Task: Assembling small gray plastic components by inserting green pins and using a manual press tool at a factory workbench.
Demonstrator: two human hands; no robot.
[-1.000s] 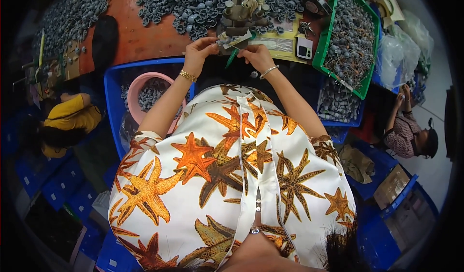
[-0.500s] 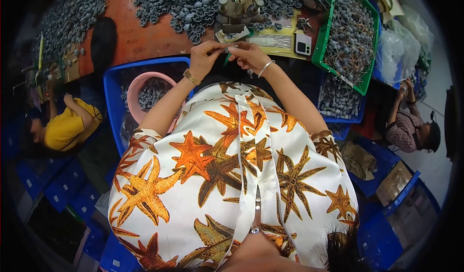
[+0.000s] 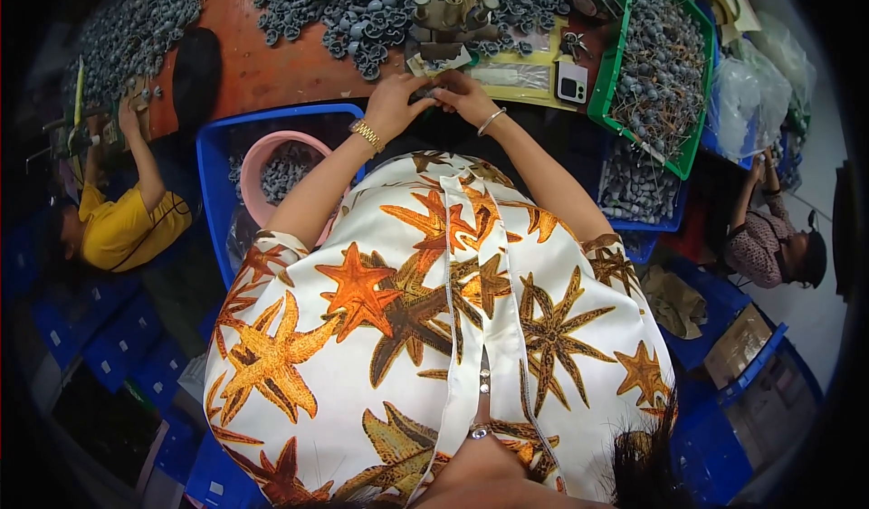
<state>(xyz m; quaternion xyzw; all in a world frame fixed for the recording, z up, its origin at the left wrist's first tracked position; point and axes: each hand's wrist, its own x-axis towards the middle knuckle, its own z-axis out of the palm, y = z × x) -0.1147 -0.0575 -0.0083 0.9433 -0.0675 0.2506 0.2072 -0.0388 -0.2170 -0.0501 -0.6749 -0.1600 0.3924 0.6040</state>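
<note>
My left hand (image 3: 395, 104) and my right hand (image 3: 464, 98) meet at the table's front edge, just below a small metal bench press (image 3: 450, 16). Between their closed fingertips is a small dark grey part (image 3: 424, 95), mostly covered by the fingers, so its exact kind is hard to make out. Heaps of grey cup-shaped plastic parts (image 3: 367, 29), mixed with round ball-like pieces, lie on the reddish table (image 3: 272, 75) beyond my left hand. More of the same sit to the right of the press.
On the right, a green crate (image 3: 597, 102) holds grey balls with thin stems; a phone (image 3: 571, 83) lies beside it. A blue bin (image 3: 206, 183) with a pink tub (image 3: 256, 176) stands at my left. Co-workers sit at both sides, one in a yellow top (image 3: 136, 233).
My hands have drawn closer together; the right fingers have shifted, and the green object seen under them is now out of sight. The left co-worker's arm has reached farther toward the table.
</note>
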